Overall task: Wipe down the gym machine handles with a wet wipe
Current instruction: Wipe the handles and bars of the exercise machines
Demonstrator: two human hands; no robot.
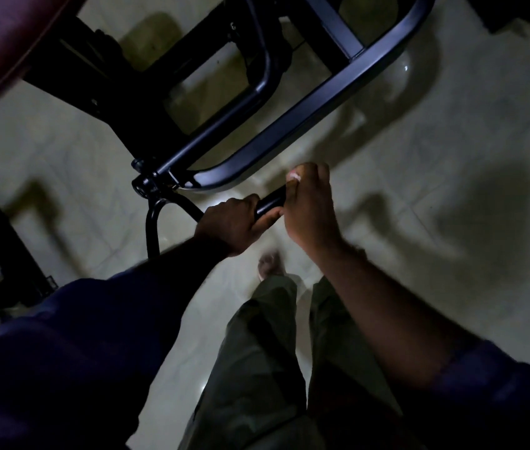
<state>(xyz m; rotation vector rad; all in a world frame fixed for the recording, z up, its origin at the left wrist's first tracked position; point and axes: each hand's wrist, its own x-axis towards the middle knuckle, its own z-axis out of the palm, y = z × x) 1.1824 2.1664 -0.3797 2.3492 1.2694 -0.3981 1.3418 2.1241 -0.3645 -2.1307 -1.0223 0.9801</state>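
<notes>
Dark blue sleeves [62, 352] and olive trousers [257, 368] fill the foreground above a pale tiled floor [452, 157]. Further out, the left hand [234, 224] is clenched round a black cylindrical handle [270, 200], near the black tubular machine frame [289, 121]. The right hand [310, 209] curls over the handle's far end, pinching a white wet wipe [293, 177] against it. In light this dim, patches could easily be missed, or the wipe could slip from the fingers.

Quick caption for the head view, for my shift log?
Left hand grips the black handle while right hand wraps a wet wipe round its end.
</notes>
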